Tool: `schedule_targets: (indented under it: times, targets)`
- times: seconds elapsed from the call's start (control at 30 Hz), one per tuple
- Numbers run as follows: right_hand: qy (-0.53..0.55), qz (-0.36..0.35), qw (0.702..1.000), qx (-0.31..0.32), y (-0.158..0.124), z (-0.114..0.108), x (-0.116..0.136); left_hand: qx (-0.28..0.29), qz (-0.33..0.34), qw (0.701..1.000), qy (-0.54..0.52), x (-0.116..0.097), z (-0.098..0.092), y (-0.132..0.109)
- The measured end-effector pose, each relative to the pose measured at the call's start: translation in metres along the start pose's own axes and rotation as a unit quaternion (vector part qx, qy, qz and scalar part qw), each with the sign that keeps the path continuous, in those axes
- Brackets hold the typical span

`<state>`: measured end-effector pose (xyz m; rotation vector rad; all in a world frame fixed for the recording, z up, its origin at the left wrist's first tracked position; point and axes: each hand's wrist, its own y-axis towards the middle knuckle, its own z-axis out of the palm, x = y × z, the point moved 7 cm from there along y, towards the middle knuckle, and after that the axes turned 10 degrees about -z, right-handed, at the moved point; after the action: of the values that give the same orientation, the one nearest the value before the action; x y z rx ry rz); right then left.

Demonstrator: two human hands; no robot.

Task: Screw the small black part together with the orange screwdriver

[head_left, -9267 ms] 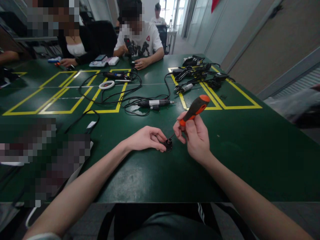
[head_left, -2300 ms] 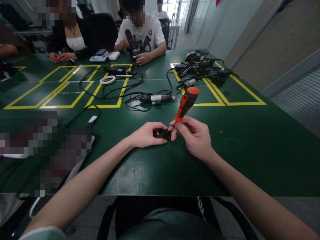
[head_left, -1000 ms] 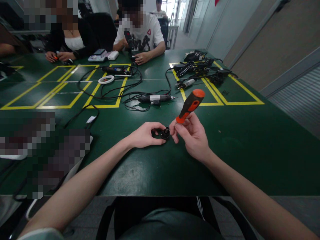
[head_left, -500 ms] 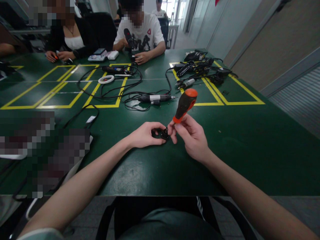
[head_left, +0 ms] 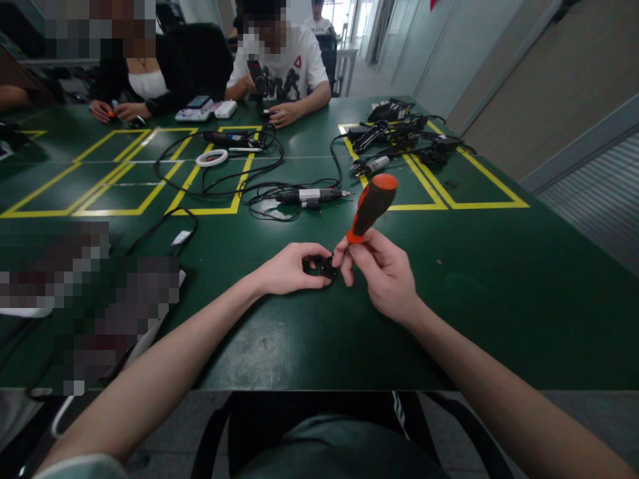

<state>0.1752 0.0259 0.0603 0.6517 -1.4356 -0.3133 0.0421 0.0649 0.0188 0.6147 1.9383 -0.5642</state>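
A screwdriver (head_left: 373,206) with a dark and orange handle leans up and to the right, its tip end down toward the left. My right hand (head_left: 387,276) pinches it just under the handle, so the shaft is mostly hidden by my fingers. My left hand (head_left: 292,269) curls around a small black round part (head_left: 329,268) on the table, thumb on the near side and index finger on the far side. The fingers of my right hand come close to that part. Whether the screwdriver's tip touches it I cannot tell.
Beyond my hands lies a corded electric screwdriver (head_left: 312,196) with looped cable. Other tools and cables (head_left: 384,136) pile up at the back right. A white ring (head_left: 212,158) lies farther left. Two blurred-out devices (head_left: 127,313) sit at the left. People work across the green table (head_left: 489,286).
The screwdriver's handle has tipped slightly to the right. Both hands stay nearly where they were.
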Motion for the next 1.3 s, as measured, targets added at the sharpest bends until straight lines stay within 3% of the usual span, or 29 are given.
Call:
schedule_targets:
  times: [0.27,0.5,0.83,1.3]
  targets:
    - [0.065,-0.014,0.997,-0.031,0.0005,0.0015,-0.0023,-0.001,0.003,1.0,-0.004,0.0007,-0.0001,-0.0002]
    - [0.043,0.019,0.999,-0.027,0.0016,-0.0018,-0.0051,0.0,0.001,1.0,0.011,0.0006,-0.0003,-0.0006]
    - [0.035,0.002,0.998,-0.059,-0.0008,-0.0019,-0.0035,-0.001,-0.004,1.0,0.011,0.0007,0.0005,-0.0008]
    - [0.022,0.0,0.999,-0.042,-0.0016,-0.0002,-0.0021,-0.009,0.005,1.0,0.012,-0.0004,-0.0005,0.0005]
